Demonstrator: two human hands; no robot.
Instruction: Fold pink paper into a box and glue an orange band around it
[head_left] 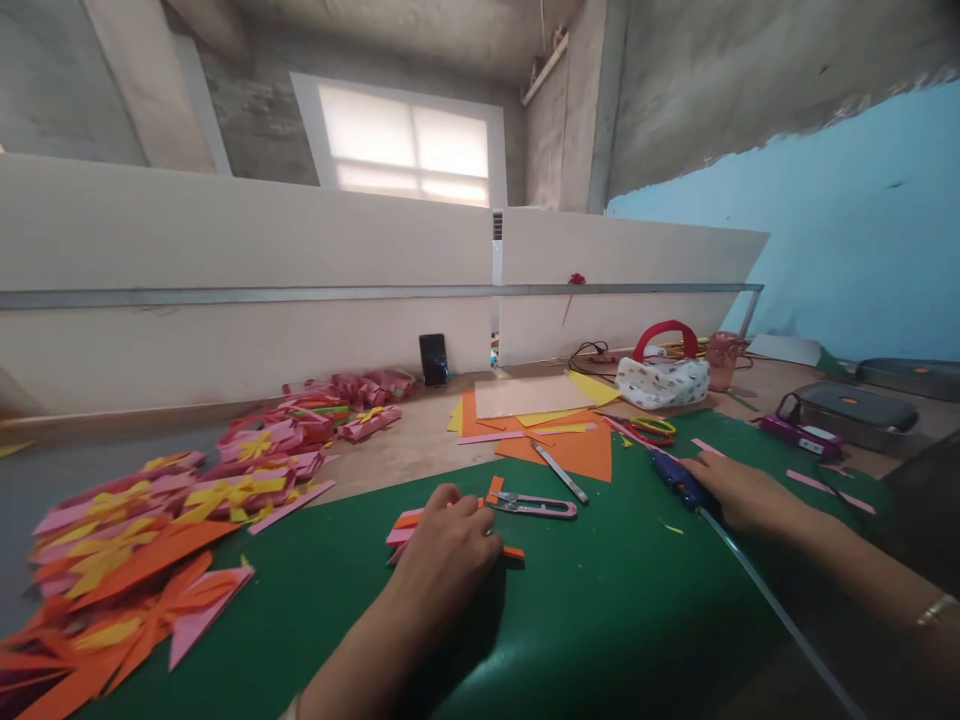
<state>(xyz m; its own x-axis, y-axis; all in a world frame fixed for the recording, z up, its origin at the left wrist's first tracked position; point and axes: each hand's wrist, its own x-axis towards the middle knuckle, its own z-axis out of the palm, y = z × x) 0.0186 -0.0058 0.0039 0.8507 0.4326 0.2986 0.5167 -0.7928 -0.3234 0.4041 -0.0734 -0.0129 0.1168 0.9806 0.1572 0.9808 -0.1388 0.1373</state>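
Observation:
My left hand (454,545) is over the green mat with its fingers curled down on a folded pink and orange paper piece (405,525). Most of that piece is hidden under the fingers; an orange strip end pokes out to the right. Just beyond lie pink-handled thread snips (536,505) and a slim cutter knife (561,472). On the right, my right hand (731,490) is closed at a dark blue glue gun (675,480), its nozzle pointing away. The handle is hidden by the hand. A long clear glue stick (772,605) runs back from the gun towards me.
Finished pink, orange and yellow paper pieces (150,520) are heaped at left. Orange sheets (577,455), yellow-handled scissors (652,430), a phone (433,360), a white pouch with a red handle (664,382) and a purple device (802,437) stand or lie further back. A white partition (247,345) borders the table.

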